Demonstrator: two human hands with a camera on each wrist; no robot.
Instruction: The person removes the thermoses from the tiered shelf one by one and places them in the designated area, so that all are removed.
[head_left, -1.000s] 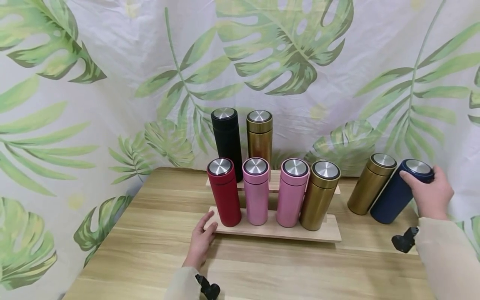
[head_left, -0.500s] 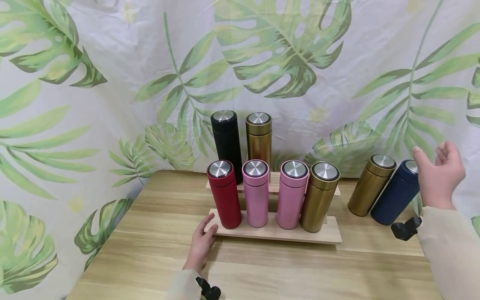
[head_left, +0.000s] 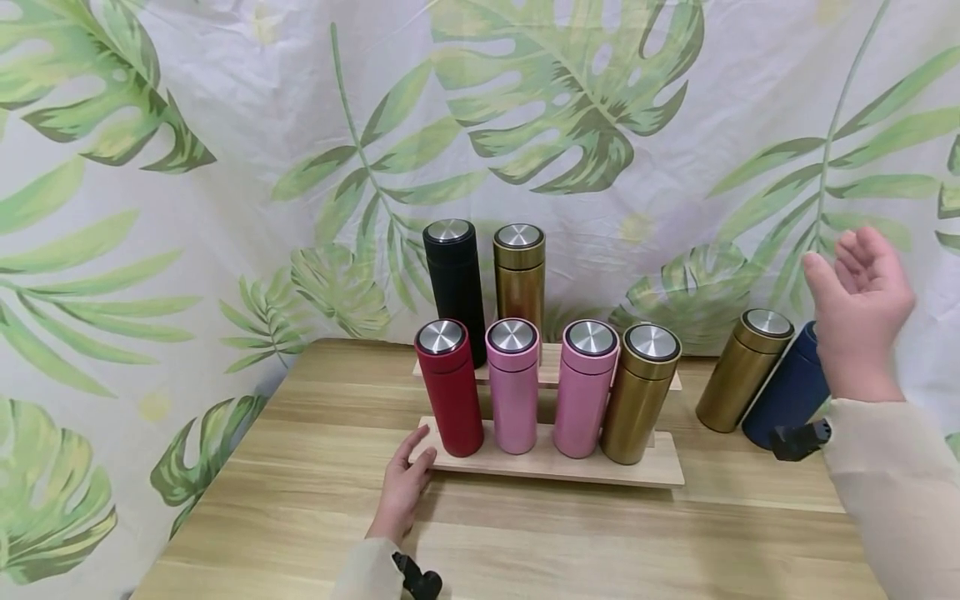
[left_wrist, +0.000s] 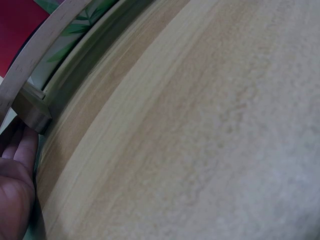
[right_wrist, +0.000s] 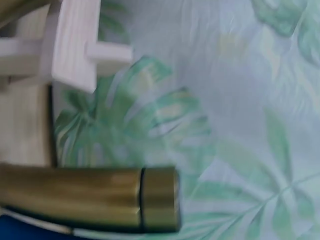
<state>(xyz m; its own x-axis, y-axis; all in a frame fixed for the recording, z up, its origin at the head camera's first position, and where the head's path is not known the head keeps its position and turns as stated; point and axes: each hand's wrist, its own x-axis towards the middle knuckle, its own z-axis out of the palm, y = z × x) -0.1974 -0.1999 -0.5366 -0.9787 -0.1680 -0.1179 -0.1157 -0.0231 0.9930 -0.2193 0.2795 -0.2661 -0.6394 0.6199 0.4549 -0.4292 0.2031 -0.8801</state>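
Right hand [head_left: 862,312] empty near blue bottle [head_left: 786,396], left hand [head_left: 401,492] on rack [head_left: 663,463].
Head: right fingers loosely curled, thumb apart; blue bottle upright beside gold bottle [head_left: 744,371] — a sideways knock could topple both; moving room in front. Left wrist: relaxed fingers touch rack's end — pushing may shift it. Right wrist: table [right_wrist: 25,125] back edge close behind.

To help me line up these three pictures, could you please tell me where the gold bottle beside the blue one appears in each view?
Head: the gold bottle stands at the right, beside the blue bottle.
Left wrist: not in it.
Right wrist: lower left, its cap end pointing right.
Shared landmark: the wooden stand, central in head, upper left in both wrist views.
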